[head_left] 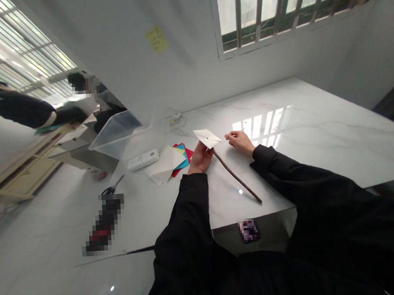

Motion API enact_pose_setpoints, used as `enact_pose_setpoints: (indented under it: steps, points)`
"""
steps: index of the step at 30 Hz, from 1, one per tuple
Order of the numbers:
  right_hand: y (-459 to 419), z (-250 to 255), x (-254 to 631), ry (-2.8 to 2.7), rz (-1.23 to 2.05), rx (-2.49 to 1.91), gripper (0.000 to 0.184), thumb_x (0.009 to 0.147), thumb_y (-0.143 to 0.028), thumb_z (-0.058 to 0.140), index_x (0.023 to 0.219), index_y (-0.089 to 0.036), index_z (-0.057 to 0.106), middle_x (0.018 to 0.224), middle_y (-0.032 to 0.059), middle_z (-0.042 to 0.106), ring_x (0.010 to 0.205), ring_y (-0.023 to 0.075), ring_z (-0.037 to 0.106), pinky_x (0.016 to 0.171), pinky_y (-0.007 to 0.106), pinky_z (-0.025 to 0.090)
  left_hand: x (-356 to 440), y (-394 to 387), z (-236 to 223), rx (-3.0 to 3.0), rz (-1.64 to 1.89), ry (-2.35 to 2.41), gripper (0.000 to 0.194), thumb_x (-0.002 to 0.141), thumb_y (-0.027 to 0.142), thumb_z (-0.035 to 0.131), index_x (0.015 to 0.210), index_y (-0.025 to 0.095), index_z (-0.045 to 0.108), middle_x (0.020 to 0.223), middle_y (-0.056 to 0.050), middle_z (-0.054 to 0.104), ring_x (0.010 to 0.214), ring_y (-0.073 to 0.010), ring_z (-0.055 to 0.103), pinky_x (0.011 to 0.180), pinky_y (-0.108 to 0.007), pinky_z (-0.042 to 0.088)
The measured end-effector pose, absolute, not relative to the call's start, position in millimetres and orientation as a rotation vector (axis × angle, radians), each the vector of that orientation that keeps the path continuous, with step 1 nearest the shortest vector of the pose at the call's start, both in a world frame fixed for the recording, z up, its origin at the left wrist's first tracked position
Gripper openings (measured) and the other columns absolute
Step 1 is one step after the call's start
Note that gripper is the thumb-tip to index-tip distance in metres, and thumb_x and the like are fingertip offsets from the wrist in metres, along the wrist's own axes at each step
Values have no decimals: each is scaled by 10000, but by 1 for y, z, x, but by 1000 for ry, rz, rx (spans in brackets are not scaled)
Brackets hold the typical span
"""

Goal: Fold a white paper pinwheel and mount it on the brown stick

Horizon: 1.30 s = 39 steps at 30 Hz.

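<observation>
My left hand (200, 158) is closed around the top of a brown wooden stick, just under a white paper pinwheel (213, 141). A small round pin head shows at the middle of the pinwheel. The stick (233, 173) slants down to the right, toward the table's front edge. To the right of the pinwheel and apart from it, my right hand (239, 141) hovers low over the table with its fingers curled together. Whatever its fingertips may pinch is hidden or too small to name.
Left of my hands, coloured paper sheets (166, 163) lie beside a white power strip (144, 160). Scissors (112, 187) and a blurred dark object (105, 225) are farther left. A clear plastic bin (117, 134) stands behind. Two people sit at the far left.
</observation>
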State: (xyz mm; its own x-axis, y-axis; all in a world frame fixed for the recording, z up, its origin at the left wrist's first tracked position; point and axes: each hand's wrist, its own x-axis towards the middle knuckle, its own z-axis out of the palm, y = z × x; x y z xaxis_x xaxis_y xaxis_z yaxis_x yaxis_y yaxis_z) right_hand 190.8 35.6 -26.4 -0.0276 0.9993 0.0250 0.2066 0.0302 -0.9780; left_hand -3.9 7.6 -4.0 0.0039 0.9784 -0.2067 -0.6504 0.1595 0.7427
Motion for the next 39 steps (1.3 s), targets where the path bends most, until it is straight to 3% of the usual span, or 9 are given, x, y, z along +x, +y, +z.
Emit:
enact_pose_setpoints:
  steps: [3,8,13,16,20,24,39]
  points:
    - [30,-32,180,-1523,825,-1285,290,902,-450,640,766,-198,688,639,5,628,630,159,545,621,284,379,-2,7,-5,531,1338,805,388,907,354,832,1262,216,754,916,-19,772,784,-141,725,709,-229,548]
    - [23,-32,181,-1530,768,-1197,351,903,-516,614,756,-201,660,626,-6,573,621,157,501,636,304,366,-1,8,-8,593,1281,792,304,899,277,831,1188,201,775,879,-14,761,736,-133,696,660,-225,512]
    - [21,-27,183,-1483,762,-1116,382,921,-554,626,780,-200,654,672,7,591,642,162,511,644,313,382,-2,12,-16,696,1237,764,236,861,286,867,1051,178,778,919,-38,777,831,-158,725,716,-221,538]
    - [16,-24,182,-1502,768,-1094,396,933,-566,629,787,-199,660,706,23,625,662,168,532,654,315,405,-1,13,-18,753,1206,731,250,815,258,901,1002,172,758,953,-53,786,974,-197,756,844,-247,574]
    - [11,-21,181,-1541,810,-1072,350,934,-535,658,855,-197,704,789,43,684,699,170,559,679,310,444,2,11,-16,760,1196,733,248,809,218,891,1006,168,748,1009,-77,797,1101,-240,762,964,-297,585]
    - [11,-21,180,-1587,832,-1057,294,924,-481,693,923,-194,756,795,40,701,699,166,566,681,304,457,4,7,-11,713,1194,751,296,802,167,884,1066,183,752,1026,-66,802,1114,-249,765,978,-315,593]
    - [12,-21,181,-1575,866,-991,271,897,-434,755,1008,-197,827,800,28,701,697,152,569,700,291,479,5,7,-10,806,1183,759,220,805,186,877,985,153,755,1005,-79,798,1146,-262,753,1015,-327,580]
